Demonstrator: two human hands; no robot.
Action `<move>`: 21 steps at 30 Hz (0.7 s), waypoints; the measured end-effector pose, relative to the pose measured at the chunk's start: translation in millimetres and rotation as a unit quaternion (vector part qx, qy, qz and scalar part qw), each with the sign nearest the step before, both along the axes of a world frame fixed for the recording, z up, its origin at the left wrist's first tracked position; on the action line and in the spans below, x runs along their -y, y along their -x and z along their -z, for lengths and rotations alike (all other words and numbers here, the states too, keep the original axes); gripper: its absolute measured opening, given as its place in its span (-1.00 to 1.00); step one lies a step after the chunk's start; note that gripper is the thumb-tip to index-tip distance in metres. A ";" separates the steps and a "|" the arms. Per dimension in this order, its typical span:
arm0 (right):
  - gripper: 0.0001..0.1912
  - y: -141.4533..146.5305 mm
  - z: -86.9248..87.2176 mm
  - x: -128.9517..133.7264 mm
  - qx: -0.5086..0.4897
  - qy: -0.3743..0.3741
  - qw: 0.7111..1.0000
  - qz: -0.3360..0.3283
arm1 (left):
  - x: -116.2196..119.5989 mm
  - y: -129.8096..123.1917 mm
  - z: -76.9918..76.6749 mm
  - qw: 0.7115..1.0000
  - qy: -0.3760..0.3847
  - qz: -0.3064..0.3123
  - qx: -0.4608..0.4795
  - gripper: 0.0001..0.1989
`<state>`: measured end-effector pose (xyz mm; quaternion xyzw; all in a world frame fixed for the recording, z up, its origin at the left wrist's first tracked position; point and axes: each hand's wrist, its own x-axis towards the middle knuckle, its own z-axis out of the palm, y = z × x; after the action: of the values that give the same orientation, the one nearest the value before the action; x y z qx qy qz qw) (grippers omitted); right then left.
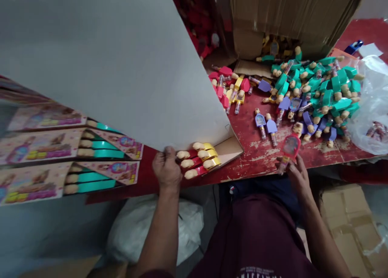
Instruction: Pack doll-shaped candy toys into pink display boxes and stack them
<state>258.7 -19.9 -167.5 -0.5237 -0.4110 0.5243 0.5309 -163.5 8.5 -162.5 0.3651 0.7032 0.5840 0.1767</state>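
Note:
My left hand (167,167) is closed on the left end of an open cardboard display box (232,148), whose tall pale lid panel (121,55) leans up behind it. In the box lie red toys (194,163) and yellow toys (212,154) with tan knobbed tops, side by side. My right hand (298,173) holds a red toy (291,145) upright by its clear tube end, above the table's front edge. It has a see-through window and a tan top. Beyond it are two loose purple toys (272,127) and a large heap of green toys (330,85).
Printed display boxes (39,144) filled with green toys stand at the left. More red and yellow toys lie behind the panel, by a brown carton (291,15). A clear plastic bag (374,108) sits on the right of the worn red table (251,156). A white sack (145,229) is below.

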 end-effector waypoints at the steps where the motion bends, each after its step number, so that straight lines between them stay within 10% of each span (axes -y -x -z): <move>1: -0.28 4.5 -7.9 3.4 -0.010 -0.010 1.000 0.001 | 3.3 6.7 -2.4 1.000 -0.002 -0.009 0.004 -0.43; 6: -0.54 48.8 -25.8 -13.7 0.032 -0.026 0.999 0.005 | 13.2 25.2 -12.9 0.999 -0.014 -0.032 0.012 -0.46; 12: -0.37 121.5 -40.6 -37.2 0.055 -0.087 0.977 -0.188 | 40.7 7.2 -34.0 0.968 -0.096 -0.135 -0.187 -0.46; 18: -0.71 173.1 -27.7 -68.2 0.280 -0.248 0.902 -0.216 | 54.1 -9.8 -54.6 0.893 0.026 0.179 -0.413 -0.57; 21: -0.69 195.5 -8.8 -74.9 0.312 -0.281 0.871 -0.256 | 53.6 -7.6 -47.8 0.873 0.059 0.228 -0.427 -0.56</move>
<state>63.3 55.0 -158.7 -0.3654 -0.8048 0.3134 0.3474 -155.9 -45.1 -114.7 0.7178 0.6408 0.2723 0.0090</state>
